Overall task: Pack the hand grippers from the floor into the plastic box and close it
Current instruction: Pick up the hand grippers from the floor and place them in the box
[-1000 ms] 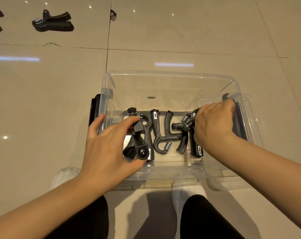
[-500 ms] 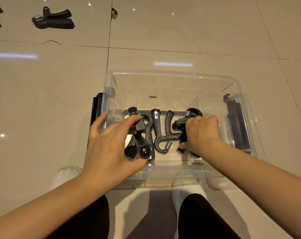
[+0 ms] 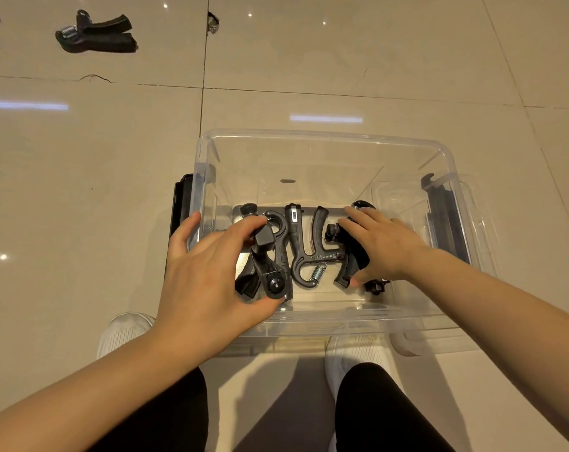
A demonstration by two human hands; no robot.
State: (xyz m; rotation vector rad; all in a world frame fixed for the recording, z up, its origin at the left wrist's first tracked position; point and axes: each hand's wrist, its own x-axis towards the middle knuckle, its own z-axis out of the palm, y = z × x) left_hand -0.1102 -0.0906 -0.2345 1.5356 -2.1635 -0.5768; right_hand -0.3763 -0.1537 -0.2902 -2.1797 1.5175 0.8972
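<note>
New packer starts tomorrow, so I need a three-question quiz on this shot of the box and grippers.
1. True or false: the box has its lid on.
2. Which hand holds the leftmost gripper in the box? A) left hand B) right hand
3. Fill in: one full gripper lies on the ____, far left of the box.

Key: 1 false; 2 A; 3 floor.

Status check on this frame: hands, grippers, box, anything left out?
Left hand closed on a hand gripper inside the plastic box; right hand flat, pressing another gripper down. Box open. One gripper on the floor, far left.
</note>
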